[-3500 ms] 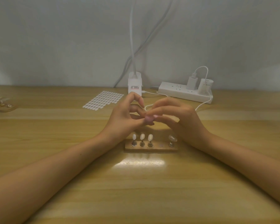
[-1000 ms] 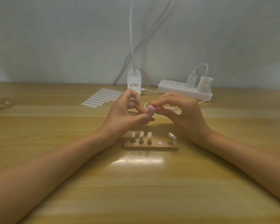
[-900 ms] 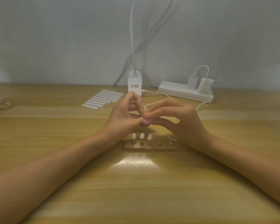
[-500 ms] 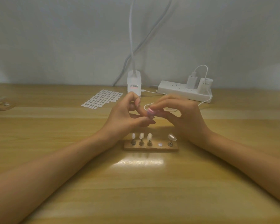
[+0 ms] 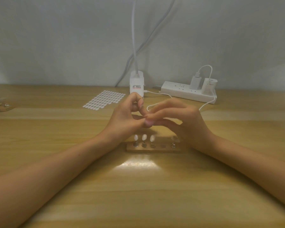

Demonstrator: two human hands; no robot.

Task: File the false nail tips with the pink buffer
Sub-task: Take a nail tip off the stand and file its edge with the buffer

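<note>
Peg rail [image 5: 0,106] lies at the far left edge of the table [image 5: 146,195], partly cut off by the frame. A sheet of white tabs [image 5: 104,99] lies flat further right, near the back of the table.

Left hand [image 5: 127,119] is raised over the table centre. Its fingers are curled, with the index bent over at the top and the thumb reaching right to meet the right hand. What the fingers hold is hidden. A white lamp base [image 5: 136,84] stands behind this hand.

Buffer [image 5: 148,123]: a small pinkish blur at the point where both hands meet, probably the tool, though motion blur prevents a firm reading.

Stand [image 5: 153,148], a wooden block, sits on the table just below the hands. Three tips [image 5: 144,137] are upright on pegs at its left end. One socket to their right holds no peg. A fourth tip [image 5: 175,139] is at the right end, blurred and partly covered by the right hand.

Right hand [image 5: 184,122] is blurred. Its fingers are bent toward the left hand and pinch the pinkish object at their ends.

Power strip [image 5: 187,93] lies at the back right with two plugs inserted.
</note>
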